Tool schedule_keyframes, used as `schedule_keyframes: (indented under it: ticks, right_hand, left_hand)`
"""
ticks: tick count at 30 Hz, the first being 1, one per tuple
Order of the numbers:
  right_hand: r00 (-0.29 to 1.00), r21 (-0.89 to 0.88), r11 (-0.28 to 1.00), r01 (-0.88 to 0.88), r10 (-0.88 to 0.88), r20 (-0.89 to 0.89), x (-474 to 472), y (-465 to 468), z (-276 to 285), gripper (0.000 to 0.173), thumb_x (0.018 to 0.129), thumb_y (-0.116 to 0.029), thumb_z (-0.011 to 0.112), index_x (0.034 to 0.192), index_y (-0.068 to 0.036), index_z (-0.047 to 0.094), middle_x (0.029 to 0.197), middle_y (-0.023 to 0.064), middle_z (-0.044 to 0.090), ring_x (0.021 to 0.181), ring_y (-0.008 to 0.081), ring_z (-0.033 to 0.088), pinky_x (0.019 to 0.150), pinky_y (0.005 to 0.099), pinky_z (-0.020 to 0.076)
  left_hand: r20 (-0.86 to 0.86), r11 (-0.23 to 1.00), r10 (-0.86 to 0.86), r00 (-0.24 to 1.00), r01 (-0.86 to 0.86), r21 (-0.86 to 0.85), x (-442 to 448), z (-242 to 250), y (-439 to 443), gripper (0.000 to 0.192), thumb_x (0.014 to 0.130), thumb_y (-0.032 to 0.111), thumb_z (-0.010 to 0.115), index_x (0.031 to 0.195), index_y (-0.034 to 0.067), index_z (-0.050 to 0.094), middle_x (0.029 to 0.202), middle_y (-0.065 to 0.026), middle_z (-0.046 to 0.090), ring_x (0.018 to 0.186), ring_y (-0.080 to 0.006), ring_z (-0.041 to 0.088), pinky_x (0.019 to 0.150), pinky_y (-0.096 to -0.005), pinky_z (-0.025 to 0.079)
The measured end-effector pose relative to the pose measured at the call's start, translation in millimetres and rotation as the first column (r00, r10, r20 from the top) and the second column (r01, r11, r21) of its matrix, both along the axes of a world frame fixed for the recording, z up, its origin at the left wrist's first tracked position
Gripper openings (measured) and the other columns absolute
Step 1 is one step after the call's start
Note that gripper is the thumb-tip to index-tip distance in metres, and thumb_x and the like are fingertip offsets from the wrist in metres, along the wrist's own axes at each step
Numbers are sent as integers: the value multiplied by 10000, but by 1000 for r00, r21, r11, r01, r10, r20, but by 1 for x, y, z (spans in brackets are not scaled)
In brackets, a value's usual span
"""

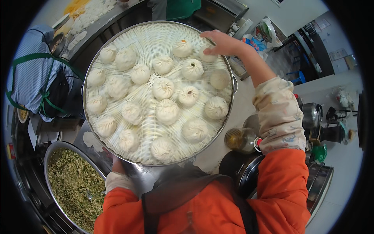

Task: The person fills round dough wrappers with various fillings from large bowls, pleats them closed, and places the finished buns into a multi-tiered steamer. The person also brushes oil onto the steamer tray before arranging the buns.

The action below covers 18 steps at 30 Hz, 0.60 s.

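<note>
A large round steamer tray (152, 32), metal-rimmed with a woven plastic mat, spans the middle of the view and carries several pleated steamed-bun shapes, one of them a bun (163, 88) close to the mat's centre. My right hand (217, 43) is at the tray's upper right rim, its thumb over a bun (208, 55) there. My left hand (115, 162) is at the lower left edge, partly hidden beneath the tray. Its fingers are mostly out of sight, but it supports the rim. Small dark openings show in the tops of two buns, and one has an orange spot.
A big metal bowl of chopped green filling (73, 184) stands at lower left. Dough rounds (80, 35) lie on the upper left counter beside a person in a striped top (41, 70). An oil bottle (241, 140) and a dark pot (244, 169) stand at right.
</note>
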State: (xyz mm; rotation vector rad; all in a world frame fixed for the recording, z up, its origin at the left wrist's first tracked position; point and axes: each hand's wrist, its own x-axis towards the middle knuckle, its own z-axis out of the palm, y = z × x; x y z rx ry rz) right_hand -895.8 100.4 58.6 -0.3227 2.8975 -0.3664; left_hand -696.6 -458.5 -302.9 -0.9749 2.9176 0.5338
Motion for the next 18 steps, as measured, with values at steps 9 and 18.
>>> schedule_keyframes:
  ticks: [9,18]
  right_hand:
    - [971,-409,909,87,-169,-171,109,47,9,449,879,-148,695,1286,-11,564,1170,130,634,1029,223,645,904,317,499]
    - [935,-653,680,334,-328,136,259,37,2,335,941,-61,605,1266,14,578,1176,88,647,1059,164,629,848,285,522]
  left_hand:
    - [-75,889,-444,893,428,-164,87,4,19,373,871,212,641,1200,49,576,1149,-164,598,1068,-344,586,889,-454,485]
    - [242,925,-161,957,60,375,109,-3,2,518,703,351,806,1108,95,608,1013,-137,670,989,-345,653,844,-433,515]
